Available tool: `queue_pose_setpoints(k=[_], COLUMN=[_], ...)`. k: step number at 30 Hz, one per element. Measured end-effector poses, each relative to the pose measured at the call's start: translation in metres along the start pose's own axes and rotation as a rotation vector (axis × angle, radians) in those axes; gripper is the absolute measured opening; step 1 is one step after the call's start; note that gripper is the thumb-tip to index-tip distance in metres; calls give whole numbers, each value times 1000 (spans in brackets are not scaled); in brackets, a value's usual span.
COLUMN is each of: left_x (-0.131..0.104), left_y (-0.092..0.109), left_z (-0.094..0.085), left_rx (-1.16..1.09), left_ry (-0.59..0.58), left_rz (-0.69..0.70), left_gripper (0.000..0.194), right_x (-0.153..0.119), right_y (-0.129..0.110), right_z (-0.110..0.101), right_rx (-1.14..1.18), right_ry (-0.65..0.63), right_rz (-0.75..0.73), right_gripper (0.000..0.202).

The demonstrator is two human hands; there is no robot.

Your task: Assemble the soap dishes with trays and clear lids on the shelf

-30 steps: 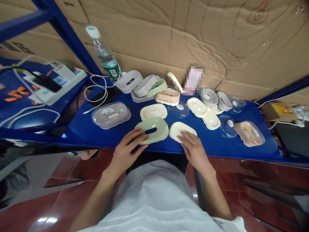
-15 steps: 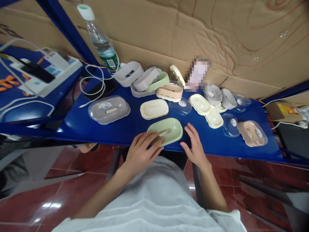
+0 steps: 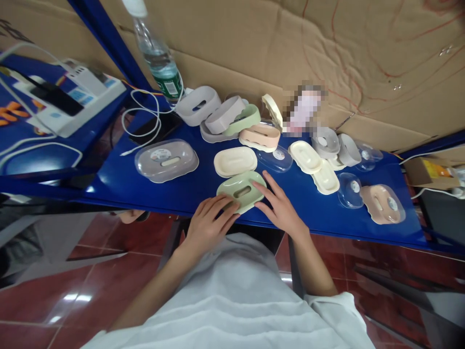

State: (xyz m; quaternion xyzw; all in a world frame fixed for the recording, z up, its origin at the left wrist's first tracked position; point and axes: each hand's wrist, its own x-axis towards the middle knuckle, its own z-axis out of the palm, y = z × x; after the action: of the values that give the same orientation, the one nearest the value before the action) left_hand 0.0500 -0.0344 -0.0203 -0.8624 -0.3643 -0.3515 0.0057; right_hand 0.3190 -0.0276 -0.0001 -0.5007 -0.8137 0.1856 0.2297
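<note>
From the head view, your two hands bracket the green soap dish (image 3: 240,190), which sits at the near edge of the blue surface (image 3: 145,189), just in front of the cream soap dish (image 3: 235,161). Your left hand (image 3: 209,227) lies with its fingers spread flat on the green dish's near-left rim, and your right hand (image 3: 281,209) rests its fingertips against the dish's right end; neither is closed around it, so this is contact rather than a firm grasp. Judging by its look, the dish is thin moulded plastic: light, stiff and smooth, likely to skid on the glossy surface if you push it, and not fragile, though a hard squeeze might flex it. The two long sides of the oval rim look like the best places to take hold, thumb on one and fingers on the other, keeping clear of the slot in the middle. To the left of the green dish lies a grey soap dish under a clear lid (image 3: 166,160) with a round sticker whose print is too small to read. Well behind and to the left of the green dish stands a water bottle (image 3: 159,63); its green label carries writing that you cannot make out here.
</note>
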Motion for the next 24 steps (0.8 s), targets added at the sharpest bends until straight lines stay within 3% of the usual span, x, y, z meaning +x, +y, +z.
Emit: queue_pose_setpoints(k=[8,16,24], left_x=[-3,0,-4], left_y=[1,1,-4], left_z=[2,8,14], left_rx=[25,-69,-175], left_ry=[-70,-125,-129], left_rz=[16,21,9], left_gripper=[32,33,36], right_x=[0,-13,-30], right_y=[3,9,-8], right_z=[4,5,8], right_rx=[2,-114,-262], right_ry=[-14,95,52], right_rz=[11,-44,-74], right_gripper=[54,52,39])
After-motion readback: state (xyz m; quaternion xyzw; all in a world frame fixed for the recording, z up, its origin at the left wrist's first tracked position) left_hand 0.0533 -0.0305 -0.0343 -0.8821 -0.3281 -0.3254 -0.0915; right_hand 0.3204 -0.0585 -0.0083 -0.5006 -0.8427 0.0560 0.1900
